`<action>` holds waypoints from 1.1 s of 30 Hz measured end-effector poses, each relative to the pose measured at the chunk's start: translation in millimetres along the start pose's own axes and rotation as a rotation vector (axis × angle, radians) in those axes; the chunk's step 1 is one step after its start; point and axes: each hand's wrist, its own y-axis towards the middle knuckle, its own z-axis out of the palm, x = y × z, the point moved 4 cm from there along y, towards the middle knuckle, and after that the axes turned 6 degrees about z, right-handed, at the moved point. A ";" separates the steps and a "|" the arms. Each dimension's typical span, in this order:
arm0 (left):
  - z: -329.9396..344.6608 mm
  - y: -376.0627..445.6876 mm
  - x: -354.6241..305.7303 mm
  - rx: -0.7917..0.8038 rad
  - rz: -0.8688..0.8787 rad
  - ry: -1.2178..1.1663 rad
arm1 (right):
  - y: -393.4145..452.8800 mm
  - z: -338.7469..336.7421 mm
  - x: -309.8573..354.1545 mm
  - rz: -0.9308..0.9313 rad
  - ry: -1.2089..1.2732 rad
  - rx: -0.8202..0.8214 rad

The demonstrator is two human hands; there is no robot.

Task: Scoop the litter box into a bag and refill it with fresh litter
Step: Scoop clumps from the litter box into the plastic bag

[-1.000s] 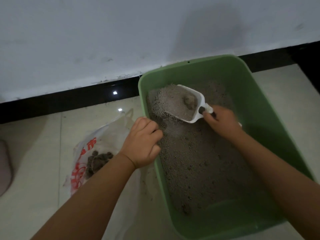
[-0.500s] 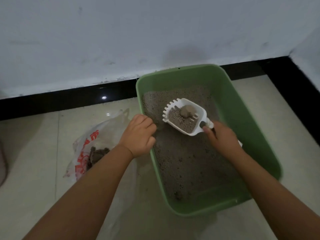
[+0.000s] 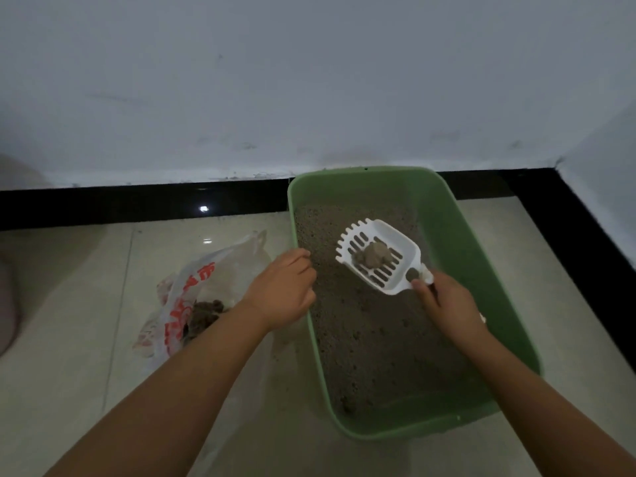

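Observation:
A green litter box point(image 3: 457, 235) holding grey litter point(image 3: 371, 339) stands on the tiled floor against the wall. My right hand point(image 3: 447, 304) grips the handle of a white slotted scoop point(image 3: 392, 249), held above the litter with a grey clump point(image 3: 375, 254) resting in it. My left hand point(image 3: 282, 290) is closed on the box's left rim. Left of the box lies a white plastic bag point(image 3: 192, 287) with red print, open, with dark clumps point(image 3: 206, 309) inside.
A black skirting strip point(image 3: 137, 204) runs along the white wall and turns down the right side at the corner point(image 3: 557, 173). Pale floor tiles point(image 3: 69, 339) spread to the left and front. A dim pinkish object point(image 3: 7, 287) sits at the far left edge.
The scoop rose out of the litter; loose grains sifted through its slots, leaving one clump. The view pulled back from the box. My left hand stayed on the rim.

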 end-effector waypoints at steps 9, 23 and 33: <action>-59.3 -45.7 31.7 0.149 -0.515 0.100 | -20.0 -2.6 31.3 -0.079 0.103 0.032; -75.8 -132.2 73.8 0.029 -1.018 -0.088 | -68.0 68.7 209.2 -0.731 -0.665 0.108; -79.4 -152.9 77.4 -0.125 -1.050 -0.208 | -66.8 45.9 214.8 -0.653 -0.696 -0.097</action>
